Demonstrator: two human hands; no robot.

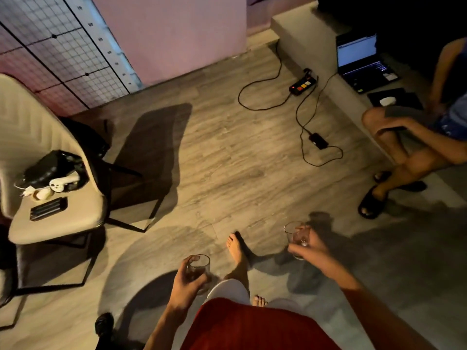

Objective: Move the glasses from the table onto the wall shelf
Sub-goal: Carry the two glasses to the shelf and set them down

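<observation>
I look down at a wood-look floor while standing. My left hand point(185, 284) grips a clear tumbler point(201, 267) from the side, low in the middle of the view. My right hand point(309, 246) is wrapped around a second clear glass point(294, 232), out to the lower right. Both glasses are held upright in the air above the floor. Neither the table nor the wall shelf is in view.
A beige chair point(58, 215) on the left carries a black bag, a white controller and a dark case. A power strip point(303, 84) and cables lie on the floor ahead. A person sits at right point(414, 147) beside a laptop point(361, 61) on a ledge.
</observation>
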